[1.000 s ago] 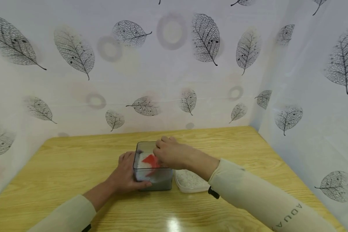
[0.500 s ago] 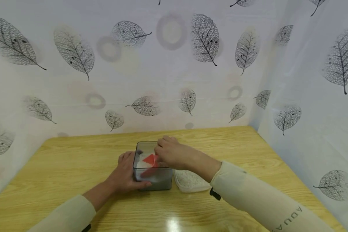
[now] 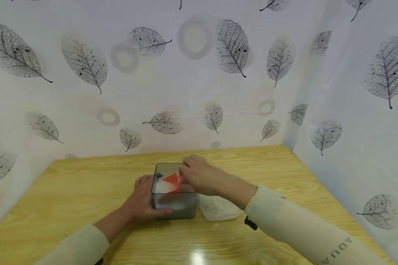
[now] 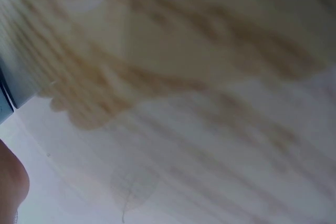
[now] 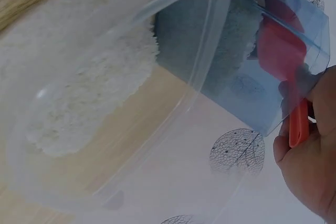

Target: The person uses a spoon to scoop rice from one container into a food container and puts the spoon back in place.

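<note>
My right hand [image 3: 200, 175] grips the handle of a red scoop [image 3: 174, 181] over the mouth of a smoky clear square container [image 3: 179, 207]. White rice [image 3: 164, 186] lies in the scoop's bowl and in the container. In the right wrist view the scoop [image 5: 281, 51] shows through the container's wall [image 5: 244, 85], its handle held in my curled fingers. My left hand [image 3: 145, 200] holds the container's left side, thumb along the front and fingers behind. Only a bit of that hand [image 4: 11, 182] shows in the left wrist view, beside the container's edge.
Just right of the container stands a low clear plastic tub [image 3: 219, 218] with rice [image 5: 100, 87] in it, partly under my right forearm. Both stand on a wood-grain table [image 3: 86, 184]. A leaf-print curtain [image 3: 172, 84] encloses the back and sides.
My right hand has moved slightly right and drawn the scoop up out of the rice, which now shows in its bowl. My left hand stays on the container.
</note>
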The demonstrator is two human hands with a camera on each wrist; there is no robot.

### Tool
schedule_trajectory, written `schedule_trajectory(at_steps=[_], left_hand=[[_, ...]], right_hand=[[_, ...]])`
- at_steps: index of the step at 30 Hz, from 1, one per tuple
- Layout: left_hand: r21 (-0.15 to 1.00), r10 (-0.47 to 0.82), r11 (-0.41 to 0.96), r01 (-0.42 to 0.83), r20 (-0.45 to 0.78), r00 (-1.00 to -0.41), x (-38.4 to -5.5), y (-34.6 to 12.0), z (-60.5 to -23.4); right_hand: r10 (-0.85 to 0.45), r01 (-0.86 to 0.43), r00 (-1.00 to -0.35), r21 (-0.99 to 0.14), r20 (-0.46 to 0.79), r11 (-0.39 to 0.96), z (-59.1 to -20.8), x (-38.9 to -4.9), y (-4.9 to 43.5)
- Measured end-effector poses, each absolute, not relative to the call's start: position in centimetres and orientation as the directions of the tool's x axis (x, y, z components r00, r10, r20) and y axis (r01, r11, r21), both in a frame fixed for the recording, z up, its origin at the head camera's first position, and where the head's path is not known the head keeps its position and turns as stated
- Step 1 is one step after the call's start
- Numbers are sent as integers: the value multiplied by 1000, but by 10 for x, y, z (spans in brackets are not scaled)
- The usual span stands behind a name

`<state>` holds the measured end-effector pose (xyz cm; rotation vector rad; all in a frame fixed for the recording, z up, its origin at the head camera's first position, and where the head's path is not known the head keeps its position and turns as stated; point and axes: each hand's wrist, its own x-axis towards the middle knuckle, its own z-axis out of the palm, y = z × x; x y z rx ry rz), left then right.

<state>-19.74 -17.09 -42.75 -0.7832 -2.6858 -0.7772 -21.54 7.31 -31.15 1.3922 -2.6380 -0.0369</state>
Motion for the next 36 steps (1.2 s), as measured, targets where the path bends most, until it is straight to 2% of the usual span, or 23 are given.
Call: schedule_trajectory(at_steps=[7,13,16,27,36], left_hand=[[425,432,707,565,372,-822,-198,-172,-431],[411,436,707,576,388,-812,-199,-172,-432],[417,430,716,559,368,-825,-198,-172,-431],[422,416,727,542,358,-836,-198,-173,-432],[427,423,714,554,368,-828,-200,-172,-433]], right_hand=[[-798,-825,-557,-48,228,562,-318,-216,85],[-777,-827,-559,-127,289,547,-323,-217,96],[-767,-828,-559,-153,315,540,-325,-217,102],[-726,-821,-570,-228,385,524,-324,-220,121],[-698,-823,-558,-198,449,532,-314,-222,142]])
